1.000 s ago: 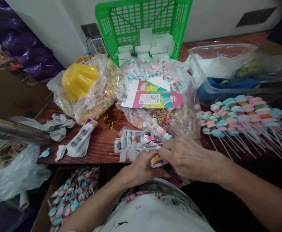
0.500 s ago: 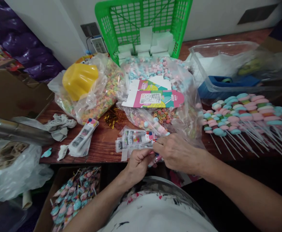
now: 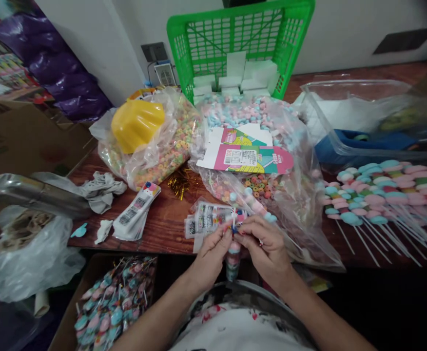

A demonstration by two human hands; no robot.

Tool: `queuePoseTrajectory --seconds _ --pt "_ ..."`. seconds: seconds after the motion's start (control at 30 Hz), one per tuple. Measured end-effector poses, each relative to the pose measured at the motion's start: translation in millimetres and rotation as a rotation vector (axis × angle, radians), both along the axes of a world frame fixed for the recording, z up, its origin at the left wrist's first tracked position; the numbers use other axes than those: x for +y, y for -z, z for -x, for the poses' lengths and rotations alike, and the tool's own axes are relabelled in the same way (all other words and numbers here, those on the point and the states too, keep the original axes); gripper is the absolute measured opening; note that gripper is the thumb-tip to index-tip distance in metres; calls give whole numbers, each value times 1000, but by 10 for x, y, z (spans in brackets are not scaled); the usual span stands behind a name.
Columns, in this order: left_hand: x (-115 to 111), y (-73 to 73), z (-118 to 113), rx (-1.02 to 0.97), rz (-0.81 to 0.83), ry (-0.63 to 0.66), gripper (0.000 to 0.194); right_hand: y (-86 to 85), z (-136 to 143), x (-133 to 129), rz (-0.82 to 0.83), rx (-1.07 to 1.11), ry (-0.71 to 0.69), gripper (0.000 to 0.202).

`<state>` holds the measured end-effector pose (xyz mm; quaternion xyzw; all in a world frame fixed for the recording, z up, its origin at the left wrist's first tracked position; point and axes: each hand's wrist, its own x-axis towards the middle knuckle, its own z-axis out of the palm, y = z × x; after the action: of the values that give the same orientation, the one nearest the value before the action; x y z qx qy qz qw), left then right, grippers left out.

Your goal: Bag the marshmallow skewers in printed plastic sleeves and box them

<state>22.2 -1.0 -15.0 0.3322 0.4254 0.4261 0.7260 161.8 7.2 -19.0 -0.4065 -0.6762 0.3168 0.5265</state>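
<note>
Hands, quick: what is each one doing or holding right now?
Left hand: closed, pinching the top of a wrapped candy skewer.
Right hand: closed on the same skewer's top.

both hands pinching a wrapped candy skewer (image 3: 233, 256), table edge

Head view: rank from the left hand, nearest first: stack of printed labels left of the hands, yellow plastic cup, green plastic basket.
From the left hand:
1. Stack of printed labels, on the table to its left.
2. Yellow plastic cup, farther back and left, on a candy bag.
3. Green plastic basket, at the back by the wall.
</note>
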Motion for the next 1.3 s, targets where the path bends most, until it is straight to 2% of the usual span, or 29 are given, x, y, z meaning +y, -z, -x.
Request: queuePoseTrajectory --seconds 0.17,0.27,0.37,0.43,0.5,0.57,0.63,0.73,0.8,0.87,0.93,1.03,1.1,1.17,1.2,1.27,1.3 --pt "29 -2 189 -86 49 203 38 -60 44 -9 -55 -47 -14 15" --pt "95 -34 287 -33 42 371 37 -77 82 0 25 28 -41 15" --pt "161 -67 299 -73 91 454 38 -94 36 47 88 42 -75 16" --pt "183 -79 271 -180 150 457 37 -129 -66 77 -2 -75 -51 11" --pt "184 -81 241 -262 195 451 38 -192 -206 95 -216 -299 -47 23" --pt "169 -75 228 -259 217 469 41 -274 -344 107 -461 -582 -131 40" --pt "152 -65 236 -209 227 540 44 -354 -440 124 -632 -827 -261 42" --pt "144 -71 275 -101 226 727 49 -422 -475 146 -729 -994 -416 35" --pt "147 -101 304 -26 207 845 52 -413 -439 144 -754 -987 -463 27" --pt "140 -150 326 79 121 923 53 -361 -384 127 -720 -973 -477 22" --pt "111 -201 338 320 -120 910 47 -279 -331 107 -591 -990 -452 18" --pt "33 -242 344 845 -613 726 30 -162 -272 100 -268 -986 -409 15" --pt "-9 -230 349 1051 -798 620 26 -135 -235 110 -75 -966 -399 18" --pt "-14 -197 369 1035 -774 544 25 -164 -191 119 -61 -960 -334 21" --pt "-3 -176 387 946 -679 504 26 -194 -169 121 -136 -955 -284 22" --pt "34 -135 436 656 -369 454 29 -264 -131 122 -373 -935 -229 31" --pt "54 -117 467 489 -192 455 29 -294 -116 126 -484 -920 -243 36"
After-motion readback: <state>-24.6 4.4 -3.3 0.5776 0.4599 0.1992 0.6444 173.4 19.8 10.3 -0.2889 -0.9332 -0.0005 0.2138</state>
